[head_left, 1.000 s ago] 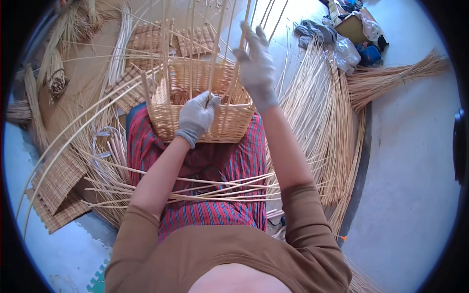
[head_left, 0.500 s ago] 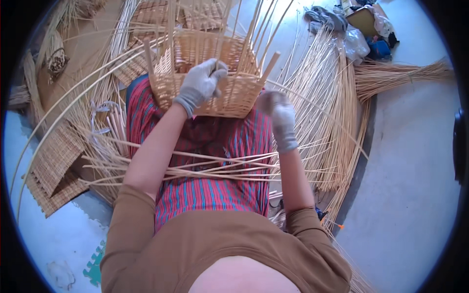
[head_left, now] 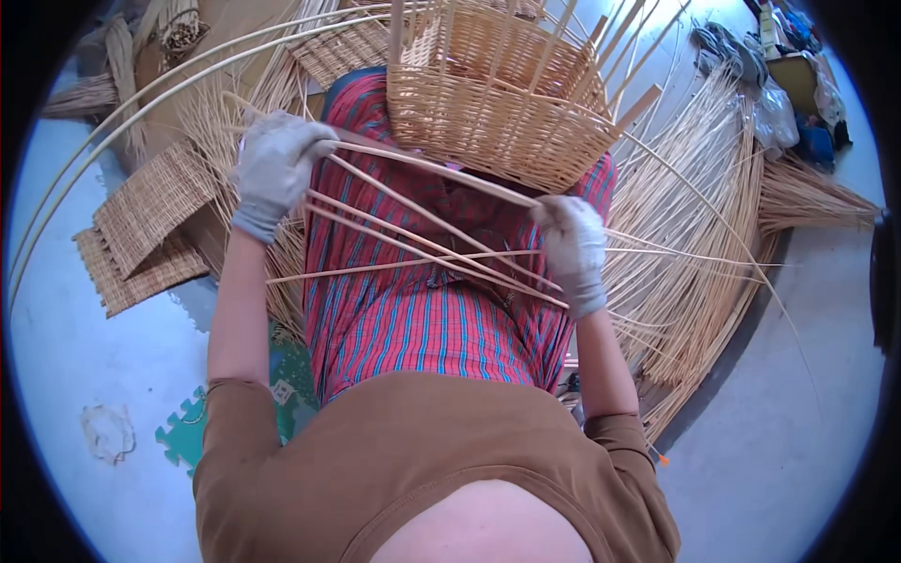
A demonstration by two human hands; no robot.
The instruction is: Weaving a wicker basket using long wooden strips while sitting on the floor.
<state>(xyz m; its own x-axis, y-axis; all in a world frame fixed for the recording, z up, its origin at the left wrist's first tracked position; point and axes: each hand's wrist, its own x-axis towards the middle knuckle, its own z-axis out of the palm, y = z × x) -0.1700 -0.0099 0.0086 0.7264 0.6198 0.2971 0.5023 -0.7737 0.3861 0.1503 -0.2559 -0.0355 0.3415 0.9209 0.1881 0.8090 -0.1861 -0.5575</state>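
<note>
Head camera looks straight down on a seated person whose lap is covered by a red and blue plaid skirt (head_left: pixel 422 319). At 12 o'clock, resting against the knees, stands a half-woven wicker basket (head_left: pixel 497 103) with bare upright stakes fanning out above its rim. The left hand (head_left: pixel 274 169), in a grey glove, sits at about 10 o'clock and is clenched around the ends of several thin cane strands (head_left: pixel 422 235). These strands run slantwise across the lap toward 3 o'clock, where the right hand (head_left: pixel 572 249), also grey-gloved, is closed over them just below the basket's lower edge. So both hands are grasping the same bundle of cane, one at each end, with the strands stretched between them over the skirt. Further loose cane (head_left: pixel 694 225) lies in a broad sweep on the floor from 1 to 4 o'clock. Two flat woven mats (head_left: pixel 141 225) lie at 9 o'clock, overlapping, beside a long pale rod that arcs along the left rim. A green foam mat piece (head_left: pixel 188 436) shows at 7 o'clock, beside the brown sleeve (head_left: pixel 235 441)
</note>
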